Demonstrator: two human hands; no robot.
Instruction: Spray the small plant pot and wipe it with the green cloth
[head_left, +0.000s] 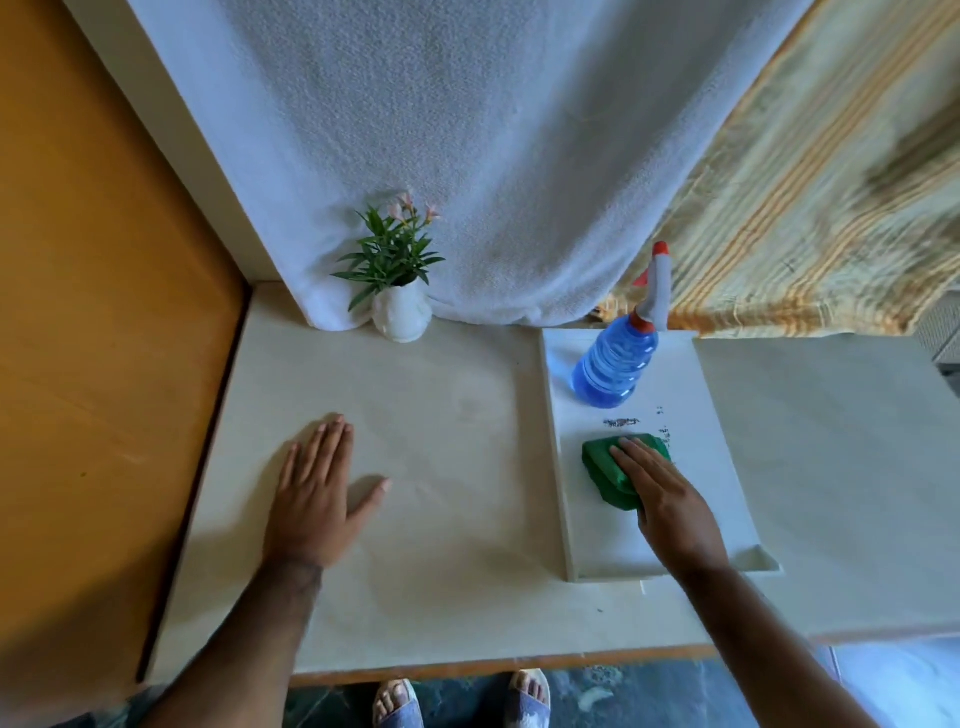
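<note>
Hands first: we see the left hand (318, 493) lying flat and wide open on the pale cream surface (441, 415), palm down, fingers together and thumb spread to the side, holding nothing. Our view shows the right hand (662, 493) resting flat, fingers extended, on top of the folded green cloth (605, 470), pressing on it rather than closing around it. That cloth lies on a shallow white rectangular tray (691, 405) set on the right half of the surface. On the far end of the same tray stands a clear plastic spray bottle of blue liquid (615, 364), with a white trigger head and an orange nozzle tip, well apart from the cloth. We find the small white ceramic plant pot (401, 314) at the far edge of the surface, left of the tray, upright, with green leaves and pale pink flowers (392, 249) rising from it. It stands against a white towel (467, 130) that hangs behind. A striped yellow fabric (810, 208) hangs to the right.
</note>
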